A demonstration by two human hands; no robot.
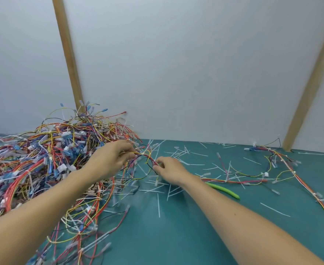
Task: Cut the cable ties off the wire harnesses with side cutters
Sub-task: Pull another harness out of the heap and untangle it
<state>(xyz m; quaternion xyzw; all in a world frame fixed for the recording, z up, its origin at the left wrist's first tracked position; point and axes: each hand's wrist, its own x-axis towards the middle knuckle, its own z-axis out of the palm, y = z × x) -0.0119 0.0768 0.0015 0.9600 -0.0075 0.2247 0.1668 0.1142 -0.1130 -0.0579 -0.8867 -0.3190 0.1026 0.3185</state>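
Teal matting point(176, 236) is covering the workbench, and a big tangled heap of wire harnesses point(42, 159) in red, yellow, blue and black is sitting on its left side, spilling toward the near edge. Both bare forearms are reaching in from the near side. The left hand point(111, 159) is curling its fingers around a small bundle of red and yellow wires point(147, 156) at the right fringe of the heap, gripping it. The right hand point(169, 170) is pinching the same bundle just beside the left, thumb and fingertips closing on the strands, so the wires are running between the two hands slightly above the mat. Cut white cable ties point(158, 205) are lying scattered across the mat around and beyond the hands. Green-handled side cutters point(224, 190) are lying on the mat just right of the right forearm, partly hidden behind it, held by neither hand. Farther right, a separate harness point(298, 178) is trailing across the mat toward the near right edge. Behind everything a pale wall point(176, 64) is standing, with two slanting wooden battens point(67, 54) crossing it.
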